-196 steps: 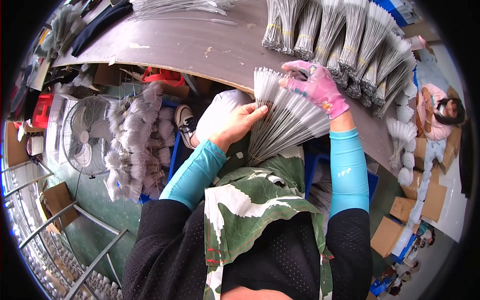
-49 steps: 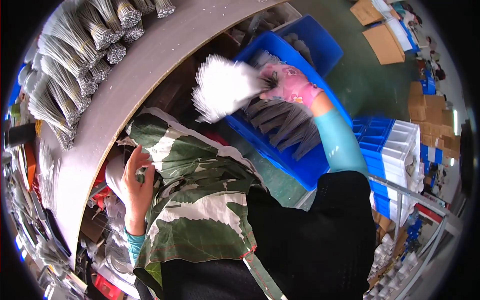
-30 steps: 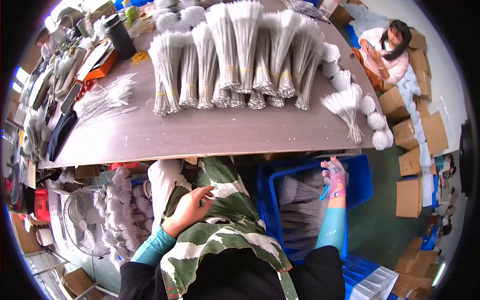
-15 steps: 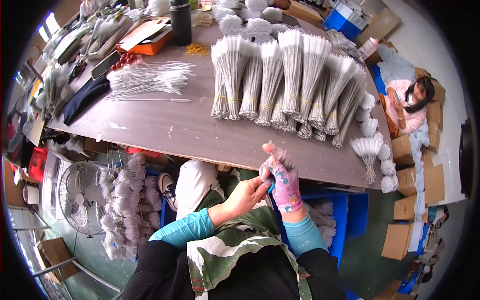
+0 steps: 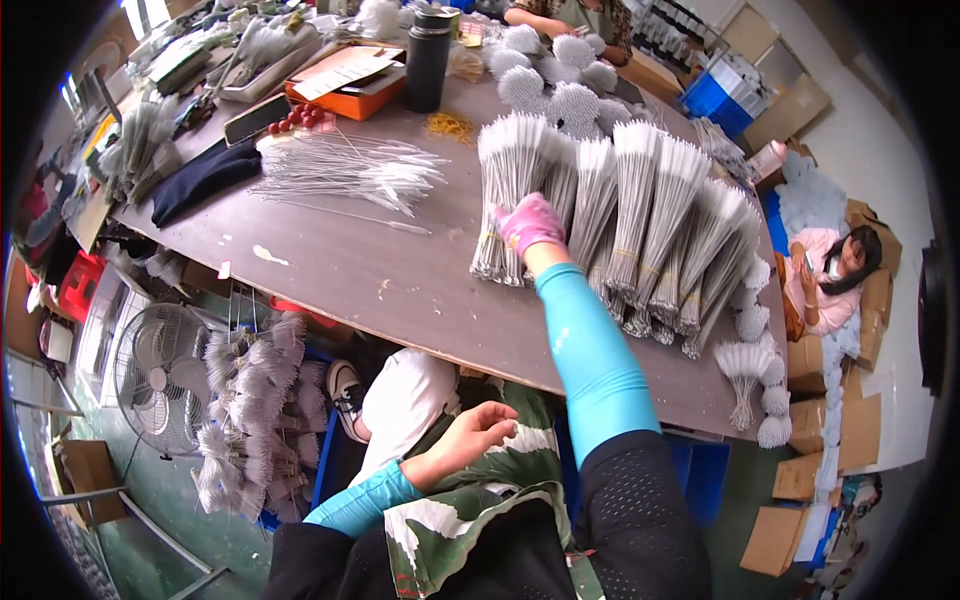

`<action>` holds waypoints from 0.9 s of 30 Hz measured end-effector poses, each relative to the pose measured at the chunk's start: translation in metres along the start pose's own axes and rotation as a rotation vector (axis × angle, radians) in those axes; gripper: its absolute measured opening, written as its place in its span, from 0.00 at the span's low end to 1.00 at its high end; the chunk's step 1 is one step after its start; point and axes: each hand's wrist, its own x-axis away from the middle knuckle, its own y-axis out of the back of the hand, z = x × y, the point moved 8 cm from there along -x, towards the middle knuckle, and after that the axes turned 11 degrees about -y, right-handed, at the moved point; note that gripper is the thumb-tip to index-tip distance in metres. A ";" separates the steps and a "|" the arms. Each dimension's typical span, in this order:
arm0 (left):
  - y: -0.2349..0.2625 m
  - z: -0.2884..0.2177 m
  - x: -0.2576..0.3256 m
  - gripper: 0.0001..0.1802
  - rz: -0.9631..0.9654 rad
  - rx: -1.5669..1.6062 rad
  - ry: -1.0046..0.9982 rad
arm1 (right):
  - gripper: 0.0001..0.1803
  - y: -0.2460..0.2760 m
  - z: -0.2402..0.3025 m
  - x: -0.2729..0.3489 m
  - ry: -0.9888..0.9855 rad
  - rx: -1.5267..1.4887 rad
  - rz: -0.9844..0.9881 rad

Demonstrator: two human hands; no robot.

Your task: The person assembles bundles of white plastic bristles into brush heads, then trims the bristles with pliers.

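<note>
My right hand (image 5: 532, 224), in a pink patterned glove, reaches over the table and closes on the leftmost bundle of thin wire brushes (image 5: 497, 250). The glove hides part of that bundle, and its fingertips are partly out of sight. More brush bundles (image 5: 638, 200), white bristles up and bound with yellow bands, stand in a tight group to its right. Low over my lap is my left hand (image 5: 472, 440), bare, its fingers half bent and a little apart, with nothing seen in it. Loose brushes (image 5: 350, 170) lie spread out on the left of the table.
Behind the bundles lie grey-white bristle heads (image 5: 574, 105), near a black bottle (image 5: 428, 62), yellow rubber bands (image 5: 450, 127) and an orange box (image 5: 362, 98). A dark cloth (image 5: 205, 184) lies at left. Below stand a fan (image 5: 160, 378) and hanging brushes (image 5: 258, 390). A person (image 5: 835, 275) sits right.
My hands were together at the table's near edge. The right has gone forward onto the leftmost bundle; the left has dropped toward my lap. The view has shifted, too.
</note>
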 end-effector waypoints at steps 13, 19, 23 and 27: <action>0.041 -0.019 0.012 0.13 -0.085 0.069 0.006 | 0.14 0.089 -0.067 -0.016 0.230 -1.146 -0.136; 0.043 -0.043 0.006 0.14 -0.082 0.189 -0.048 | 0.14 0.159 -0.101 0.125 0.403 -1.074 -0.021; 0.003 -0.093 -0.001 0.34 0.174 0.197 -0.202 | 0.16 0.085 -0.131 0.221 0.431 -0.876 0.273; -0.004 -0.113 -0.001 0.38 0.161 0.303 -0.408 | 0.22 -0.009 -0.130 0.258 0.465 -0.825 0.378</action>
